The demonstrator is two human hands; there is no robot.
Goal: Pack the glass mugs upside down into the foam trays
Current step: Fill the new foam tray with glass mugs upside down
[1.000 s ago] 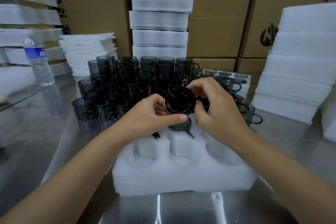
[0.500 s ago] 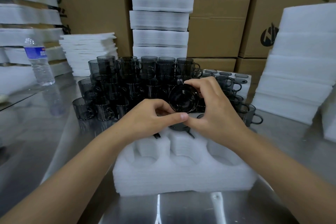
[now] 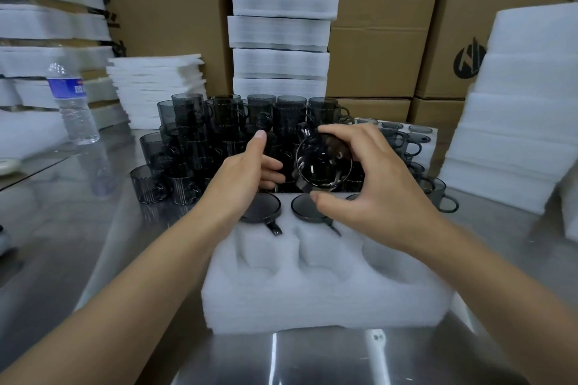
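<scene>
Head view: right hand (image 3: 369, 184) clamped round dark glass mug (image 3: 323, 162), tilted, above far row of foam tray (image 3: 312, 300) with two upside-down mugs (image 3: 261, 208) seated; left hand (image 3: 244, 175) beside it, fingers loose, holding nothing.

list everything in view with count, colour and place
foam tray: one, white, front centre
packed mugs: two seen, grey, upside down in its back row
held mug: one, smoky grey, above that tray
loose mugs: many, grey, stacked behind it
far tray: one, white, back right, holding mugs
foam stacks: several, white, left, back, right
boxes: several, brown, rear
water bottle: one, clear, blue label, left
table: one, steel, underneath
left hand: open, left of held mug
right hand: gripping held mug
</scene>
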